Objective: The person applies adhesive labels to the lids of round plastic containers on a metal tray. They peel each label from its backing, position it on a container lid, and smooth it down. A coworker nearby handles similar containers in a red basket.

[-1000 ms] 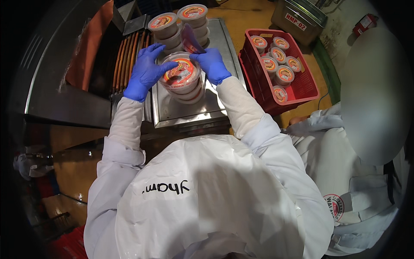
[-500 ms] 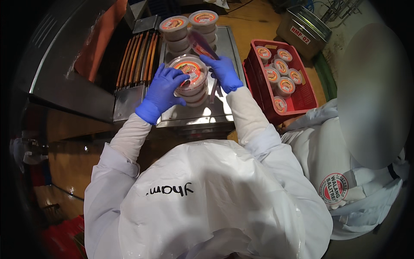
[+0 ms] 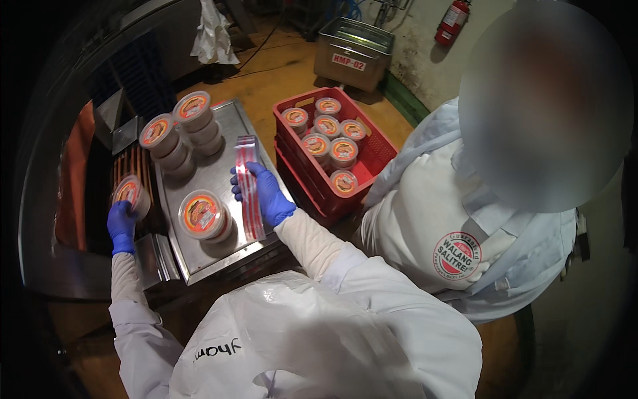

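My left hand, in a blue glove, grips a round plastic tub with an orange and red lid label. It holds the tub over the rollers at the left of the steel table. My right hand, gloved in blue too, is closed on a bundle of flat plastic bands with red and clear stripes, which hangs over the table. Between my hands stands a short stack of tubs. Two more tub stacks, a left one and a right one, stand at the table's far end.
Beside the table's right edge, a red crate holds several labelled tubs. A co-worker in white stands close on my right. Rollers lead to an orange flap. Farther off are a metal bin and a fire extinguisher.
My left hand has moved left from the near stack, now with a tub in it. My right hand has drawn the bands back from the far stacks. The view has turned to the right.
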{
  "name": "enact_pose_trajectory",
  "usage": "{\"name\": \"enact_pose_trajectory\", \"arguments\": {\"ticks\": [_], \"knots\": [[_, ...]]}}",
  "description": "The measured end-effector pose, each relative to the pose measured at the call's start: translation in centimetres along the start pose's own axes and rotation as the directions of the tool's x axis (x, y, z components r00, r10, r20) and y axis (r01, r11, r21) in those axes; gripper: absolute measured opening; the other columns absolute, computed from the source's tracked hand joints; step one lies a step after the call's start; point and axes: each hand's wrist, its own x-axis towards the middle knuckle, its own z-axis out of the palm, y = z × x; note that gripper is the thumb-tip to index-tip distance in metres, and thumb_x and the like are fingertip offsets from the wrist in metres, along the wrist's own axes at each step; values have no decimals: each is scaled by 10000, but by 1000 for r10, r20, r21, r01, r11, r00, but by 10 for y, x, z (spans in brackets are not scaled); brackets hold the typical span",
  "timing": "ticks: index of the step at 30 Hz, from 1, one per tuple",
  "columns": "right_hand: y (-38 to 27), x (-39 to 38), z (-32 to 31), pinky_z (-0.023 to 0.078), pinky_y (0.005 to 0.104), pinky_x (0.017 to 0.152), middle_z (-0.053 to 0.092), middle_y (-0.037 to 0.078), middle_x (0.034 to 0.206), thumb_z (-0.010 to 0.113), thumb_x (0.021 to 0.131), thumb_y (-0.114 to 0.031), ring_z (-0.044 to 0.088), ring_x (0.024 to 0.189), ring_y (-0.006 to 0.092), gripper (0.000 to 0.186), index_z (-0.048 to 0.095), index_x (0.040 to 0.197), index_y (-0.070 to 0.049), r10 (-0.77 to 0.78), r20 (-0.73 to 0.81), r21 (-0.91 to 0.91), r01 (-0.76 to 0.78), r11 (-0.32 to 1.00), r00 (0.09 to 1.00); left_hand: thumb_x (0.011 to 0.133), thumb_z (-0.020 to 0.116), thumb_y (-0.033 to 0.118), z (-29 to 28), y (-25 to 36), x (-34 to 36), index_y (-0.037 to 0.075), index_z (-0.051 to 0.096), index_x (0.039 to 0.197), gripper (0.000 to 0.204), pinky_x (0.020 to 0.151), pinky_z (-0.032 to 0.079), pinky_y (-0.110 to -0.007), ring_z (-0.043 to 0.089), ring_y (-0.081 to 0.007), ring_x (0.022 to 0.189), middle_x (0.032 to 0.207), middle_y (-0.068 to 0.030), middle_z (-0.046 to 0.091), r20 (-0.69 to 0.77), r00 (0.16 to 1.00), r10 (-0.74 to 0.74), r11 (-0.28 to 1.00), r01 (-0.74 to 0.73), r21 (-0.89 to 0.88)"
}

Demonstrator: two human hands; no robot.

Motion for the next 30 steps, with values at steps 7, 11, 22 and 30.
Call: {"name": "enact_pose_trajectory", "arguments": {"ticks": [7, 11, 22, 30], "knots": [[-13, -25, -7, 501, 298, 652, 610, 73, 782, 604, 814, -103, 604, 697, 163, 157, 570, 942, -18, -183, -80, -111, 173, 979, 980, 637, 716, 112, 45, -61, -19, 110, 524, 1147, 544, 953, 351, -434, 490, -272, 1089, 1136, -99, 547, 122, 985, -125, 962, 91, 257], [-16, -27, -11, 503, 295, 639, 602, 80, 782, 637, 776, -14, 601, 688, 176, 159, 557, 913, -1, -268, -148, -167, 243, 955, 952, 541, 801, 373, -13, 57, 5, 95, 346, 1334, 956, 1019, 258, -472, 341, -324, 1229, 1334, -124, 394, -180, 984, 1, 997, 13, 73], [14, -2, 23, 444, 254, 607, 570, 22, 758, 713, 676, 30, 552, 672, 121, 302, 550, 921, -39, -196, -46, -370, 166, 914, 980, 856, 602, 190, -31, 231, 20, -8, 615, 894, 202, 697, 464, -247, 549, -102, 672, 767, -28, 599, 520, 854, -37, -83, 516, -853], [20, -7, -25, 454, 217, 649, 604, 42, 837, 687, 640, 35, 547, 750, 91, 407, 575, 1031, 20, -205, 54, -769, 171, 616, 977, 763, 676, 147, -47, 158, -71, 44, 257, 1375, 748, 651, 482, -230, 468, -51, 636, 783, 41, 500, 642, 725, 249, -417, 679, -605]]}}
